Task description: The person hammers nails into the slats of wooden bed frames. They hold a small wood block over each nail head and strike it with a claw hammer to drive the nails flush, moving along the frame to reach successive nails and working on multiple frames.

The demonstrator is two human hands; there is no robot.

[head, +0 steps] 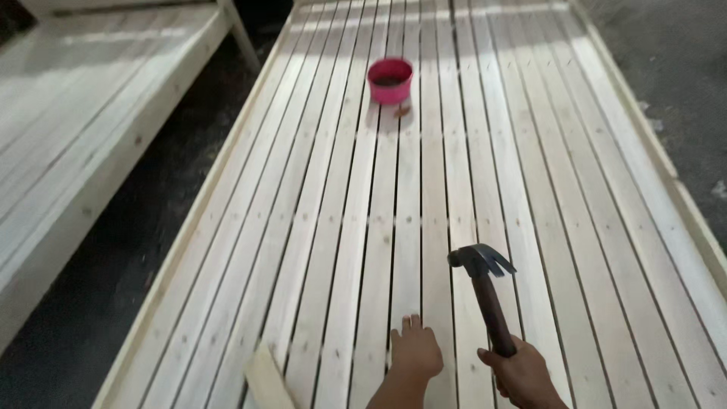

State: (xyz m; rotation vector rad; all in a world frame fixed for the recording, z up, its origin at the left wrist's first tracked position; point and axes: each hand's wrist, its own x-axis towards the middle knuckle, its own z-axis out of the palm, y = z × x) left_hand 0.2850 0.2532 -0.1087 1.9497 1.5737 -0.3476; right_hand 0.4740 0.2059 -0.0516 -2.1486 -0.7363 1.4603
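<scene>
- I see my right hand (522, 373) in a clenched grip on the claw hammer (485, 291), head raised above the slats
- My left hand (414, 350) lies flat and released on the slatted frame (341, 227)
- Nail rows already show across the slats; whether any remain I can't tell
- Pink bowl (391, 80) sits far up the slats, loose offcut (266, 379) near me

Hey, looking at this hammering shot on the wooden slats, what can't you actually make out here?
Head view only:
- Whatever the left hand presses on the slatted frame: hidden under the palm.
- Contents of the pink bowl: dark, too small to identify.
- Small brown bit beside the bowl: too small.
- Right hand gripping the claw hammer: cut off by the bottom edge.
- Loose wood piece: cut off at the bottom edge.
</scene>
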